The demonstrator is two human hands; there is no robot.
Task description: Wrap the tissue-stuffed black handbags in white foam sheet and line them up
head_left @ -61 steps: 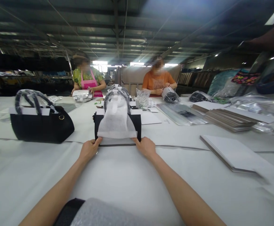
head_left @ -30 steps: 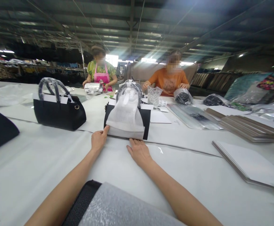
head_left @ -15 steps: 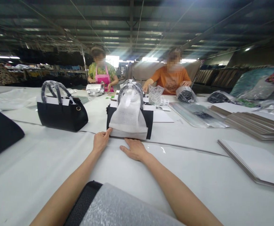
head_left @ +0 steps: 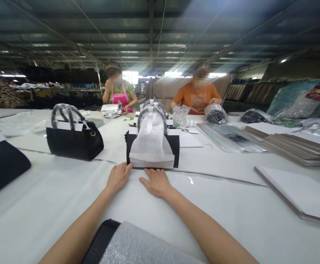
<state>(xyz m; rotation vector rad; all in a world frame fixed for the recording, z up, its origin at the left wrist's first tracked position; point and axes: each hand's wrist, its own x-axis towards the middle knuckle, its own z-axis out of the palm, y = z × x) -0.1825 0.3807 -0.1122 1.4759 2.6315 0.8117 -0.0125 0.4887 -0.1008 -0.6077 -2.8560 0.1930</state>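
Note:
A black handbag [head_left: 174, 146] stands upright straight ahead, with a white foam sheet [head_left: 151, 143] hanging over its front and clear-wrapped handles above. My left hand [head_left: 118, 178] lies on the table by the bag's lower left corner, fingers stretched forward and thumb tip near the bottom edge. My right hand [head_left: 156, 181] rests flat, fingertips at the middle of that bottom edge and thumb spread to the left. Neither hand grips anything. Close to me, between my forearms, is another black item [head_left: 101, 238] partly covered by a grey-white foam sheet [head_left: 143, 245].
To the left stand a black handbag with wrapped handles [head_left: 73, 143] and a cut-off black bag [head_left: 4, 165]. White boards [head_left: 300, 190], stacked boards [head_left: 300, 146] and clear plastic bags [head_left: 231, 137] lie right. Two co-workers, in a pink apron [head_left: 121, 99] and orange shirt [head_left: 197, 97], face me.
My left thumb has come down off the bag's front to its bottom edge. The pink-aproned co-worker has raised one hand to the head; the orange-shirted co-worker's arm has drawn back.

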